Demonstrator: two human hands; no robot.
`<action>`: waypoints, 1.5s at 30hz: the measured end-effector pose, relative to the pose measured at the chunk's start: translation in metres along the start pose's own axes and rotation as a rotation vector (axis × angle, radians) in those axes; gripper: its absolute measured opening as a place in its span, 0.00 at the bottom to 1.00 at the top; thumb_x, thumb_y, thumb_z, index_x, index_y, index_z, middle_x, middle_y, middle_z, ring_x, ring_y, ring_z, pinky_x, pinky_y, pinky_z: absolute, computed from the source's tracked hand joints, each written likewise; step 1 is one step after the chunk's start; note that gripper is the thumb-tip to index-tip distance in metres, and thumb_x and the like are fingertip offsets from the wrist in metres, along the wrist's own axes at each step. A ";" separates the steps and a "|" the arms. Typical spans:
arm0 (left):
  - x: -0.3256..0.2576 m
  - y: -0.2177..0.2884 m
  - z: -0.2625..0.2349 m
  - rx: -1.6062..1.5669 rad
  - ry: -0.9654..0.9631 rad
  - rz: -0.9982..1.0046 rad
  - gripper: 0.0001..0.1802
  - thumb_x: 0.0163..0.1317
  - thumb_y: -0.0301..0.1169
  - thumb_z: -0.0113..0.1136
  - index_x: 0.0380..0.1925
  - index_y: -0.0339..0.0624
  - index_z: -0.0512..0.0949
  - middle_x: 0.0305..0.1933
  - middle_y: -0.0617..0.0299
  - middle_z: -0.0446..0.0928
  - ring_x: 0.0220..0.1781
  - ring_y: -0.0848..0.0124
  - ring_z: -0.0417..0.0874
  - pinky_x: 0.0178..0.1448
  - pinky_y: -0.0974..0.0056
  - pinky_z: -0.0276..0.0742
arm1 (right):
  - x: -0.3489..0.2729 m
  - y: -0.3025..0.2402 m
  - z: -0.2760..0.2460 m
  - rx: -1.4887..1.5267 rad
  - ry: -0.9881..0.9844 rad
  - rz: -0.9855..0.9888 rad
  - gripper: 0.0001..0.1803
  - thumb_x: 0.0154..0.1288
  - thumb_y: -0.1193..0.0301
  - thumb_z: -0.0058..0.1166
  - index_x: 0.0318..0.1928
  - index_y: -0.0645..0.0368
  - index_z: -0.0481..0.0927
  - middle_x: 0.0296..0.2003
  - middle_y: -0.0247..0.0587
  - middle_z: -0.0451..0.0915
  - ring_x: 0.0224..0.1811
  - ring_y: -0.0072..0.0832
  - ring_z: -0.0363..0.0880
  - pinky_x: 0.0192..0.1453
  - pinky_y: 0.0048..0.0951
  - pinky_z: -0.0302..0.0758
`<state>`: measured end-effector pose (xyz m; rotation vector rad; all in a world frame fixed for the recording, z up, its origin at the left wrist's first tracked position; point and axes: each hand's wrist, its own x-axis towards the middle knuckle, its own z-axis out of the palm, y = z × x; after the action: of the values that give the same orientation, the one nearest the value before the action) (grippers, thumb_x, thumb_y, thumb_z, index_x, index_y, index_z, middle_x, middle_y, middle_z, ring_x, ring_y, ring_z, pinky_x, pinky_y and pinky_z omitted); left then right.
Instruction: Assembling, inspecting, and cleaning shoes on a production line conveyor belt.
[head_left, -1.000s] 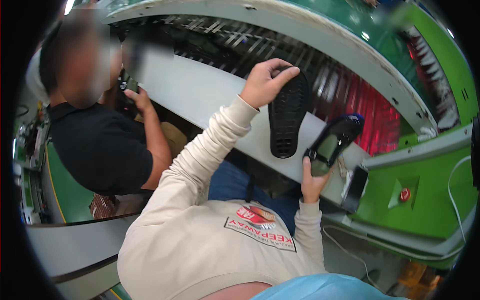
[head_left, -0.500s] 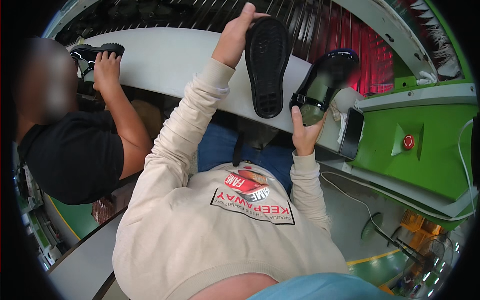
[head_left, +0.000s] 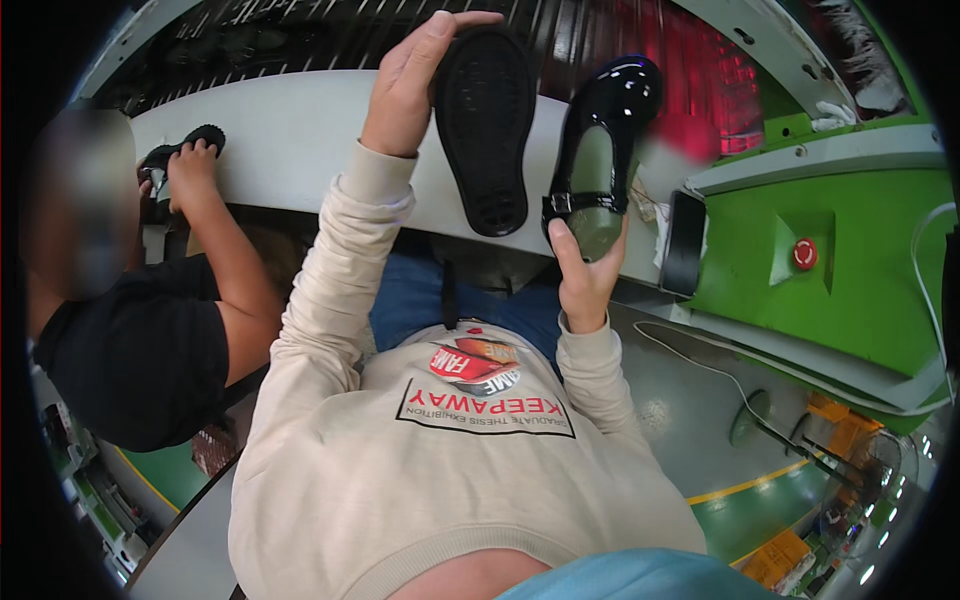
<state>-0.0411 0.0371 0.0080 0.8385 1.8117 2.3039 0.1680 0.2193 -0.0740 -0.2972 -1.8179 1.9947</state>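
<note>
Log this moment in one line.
left hand: holds black sole | right hand: holds glossy black shoe at heel end | green form inside shoe | sole and shoe apart

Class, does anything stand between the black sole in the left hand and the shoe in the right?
Nothing visible: the black sole in the left hand and the black shoe in the right hand are apart, white table showing through the gap.

A dark phone (head_left: 684,243) sits right of centre beside a green machine housing (head_left: 745,265) with a red button (head_left: 805,253), a yellow-orange box (head_left: 777,559) at lower right.
</note>
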 end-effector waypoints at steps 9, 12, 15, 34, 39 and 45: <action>-0.025 0.021 0.029 -0.012 -0.039 0.110 0.34 0.67 0.31 0.80 0.71 0.32 0.79 0.58 0.54 0.88 0.61 0.69 0.87 0.69 0.64 0.80 | -0.037 -0.011 0.013 0.014 -0.062 -0.096 0.48 0.64 0.76 0.69 0.80 0.71 0.58 0.66 0.49 0.74 0.65 0.34 0.76 0.72 0.35 0.72; -0.034 0.032 0.036 -0.010 -0.054 0.128 0.40 0.59 0.29 0.86 0.70 0.32 0.78 0.60 0.49 0.89 0.61 0.65 0.90 0.70 0.60 0.85 | -0.049 -0.015 0.020 0.068 -0.089 -0.032 0.48 0.60 0.76 0.68 0.79 0.73 0.60 0.64 0.51 0.73 0.63 0.37 0.75 0.71 0.37 0.72; -0.039 0.038 0.040 0.040 -0.034 0.175 0.42 0.56 0.26 0.88 0.70 0.33 0.78 0.60 0.48 0.89 0.61 0.64 0.91 0.70 0.59 0.86 | -0.052 -0.012 0.016 -0.103 -0.199 -0.096 0.52 0.56 0.71 0.71 0.79 0.73 0.61 0.61 0.55 0.71 0.63 0.45 0.75 0.70 0.42 0.73; -0.048 0.043 0.053 0.175 0.008 0.232 0.38 0.59 0.21 0.83 0.69 0.26 0.77 0.59 0.39 0.89 0.60 0.59 0.92 0.67 0.57 0.88 | -0.050 -0.012 0.012 -0.210 -0.289 -0.280 0.52 0.57 0.70 0.72 0.78 0.77 0.62 0.61 0.59 0.71 0.61 0.47 0.77 0.68 0.42 0.75; -0.047 0.041 0.058 0.149 0.048 0.241 0.36 0.57 0.25 0.87 0.65 0.32 0.81 0.54 0.49 0.91 0.55 0.65 0.93 0.63 0.60 0.91 | -0.049 -0.014 0.012 -0.213 -0.273 -0.287 0.51 0.57 0.70 0.72 0.78 0.77 0.62 0.61 0.59 0.71 0.60 0.48 0.78 0.67 0.42 0.76; -0.048 0.040 0.058 0.148 0.044 0.254 0.35 0.58 0.24 0.87 0.65 0.32 0.81 0.54 0.50 0.91 0.55 0.65 0.93 0.62 0.61 0.91 | -0.050 -0.018 0.013 -0.217 -0.272 -0.288 0.51 0.57 0.70 0.71 0.77 0.78 0.62 0.61 0.60 0.72 0.60 0.48 0.78 0.67 0.42 0.76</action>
<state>0.0366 0.0570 0.0358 1.1073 2.0214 2.3721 0.2102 0.1866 -0.0614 0.1757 -2.1112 1.7065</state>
